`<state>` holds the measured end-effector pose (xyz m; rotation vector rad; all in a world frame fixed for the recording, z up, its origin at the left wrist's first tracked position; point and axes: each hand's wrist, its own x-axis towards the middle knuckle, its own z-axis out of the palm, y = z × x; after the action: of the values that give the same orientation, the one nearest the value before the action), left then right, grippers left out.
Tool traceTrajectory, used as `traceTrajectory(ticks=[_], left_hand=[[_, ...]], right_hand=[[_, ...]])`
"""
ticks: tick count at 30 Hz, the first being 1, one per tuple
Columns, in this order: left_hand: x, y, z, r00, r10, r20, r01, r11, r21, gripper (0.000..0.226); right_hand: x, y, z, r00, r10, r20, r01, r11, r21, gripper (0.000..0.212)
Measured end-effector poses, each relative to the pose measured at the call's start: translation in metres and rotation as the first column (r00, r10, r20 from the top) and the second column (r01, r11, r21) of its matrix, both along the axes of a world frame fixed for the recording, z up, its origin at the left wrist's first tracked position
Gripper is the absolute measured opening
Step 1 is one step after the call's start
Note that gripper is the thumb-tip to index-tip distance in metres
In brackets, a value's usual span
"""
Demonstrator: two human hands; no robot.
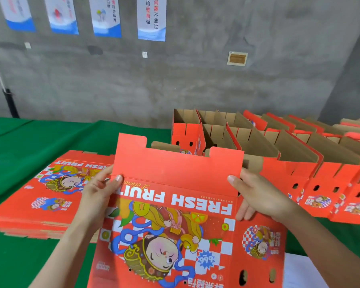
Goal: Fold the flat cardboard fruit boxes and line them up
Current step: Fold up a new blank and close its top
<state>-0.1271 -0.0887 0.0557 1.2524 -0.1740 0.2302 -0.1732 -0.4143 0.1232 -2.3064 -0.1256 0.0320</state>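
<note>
while both hands, left (98, 194) and right (256, 194), grip the box (175, 225) by its side edges above the table (50, 138), uneven pressing may bend its flap (175, 165) off the crease.

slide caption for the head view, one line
The left hand and right hand hold a red fruit box by its flap, between a flat stack and rows of folded boxes.

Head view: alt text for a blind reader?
The left hand and right hand grip a red FRESH FRUIT box by its sides, top flap raised. A stack of flat boxes lies left on the green table; folded boxes stand in rows right.
</note>
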Motion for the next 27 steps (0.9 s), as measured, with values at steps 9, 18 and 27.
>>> traceTrajectory(ticks=[9, 18, 27], left_hand=[[0.003, -0.005, 0.017, 0.981, -0.196, -0.015, 0.196, 0.981, -0.012, 0.061], [0.019, 0.019, 0.035, 0.987, 0.134, 0.085, -0.157, 0.741, 0.653, 0.030], [0.003, -0.014, 0.028, 0.968, 0.226, 0.107, -0.246, 0.786, 0.567, 0.014]], right_hand=[[-0.013, -0.003, 0.009, 0.948, -0.048, 0.314, -0.011, 0.983, 0.182, 0.006], [-0.031, -0.008, 0.012, 0.897, 0.021, 0.442, -0.170, 0.939, 0.301, 0.014], [-0.039, -0.029, -0.010, 0.855, -0.102, 0.508, -0.033, 0.968, 0.250, 0.016]])
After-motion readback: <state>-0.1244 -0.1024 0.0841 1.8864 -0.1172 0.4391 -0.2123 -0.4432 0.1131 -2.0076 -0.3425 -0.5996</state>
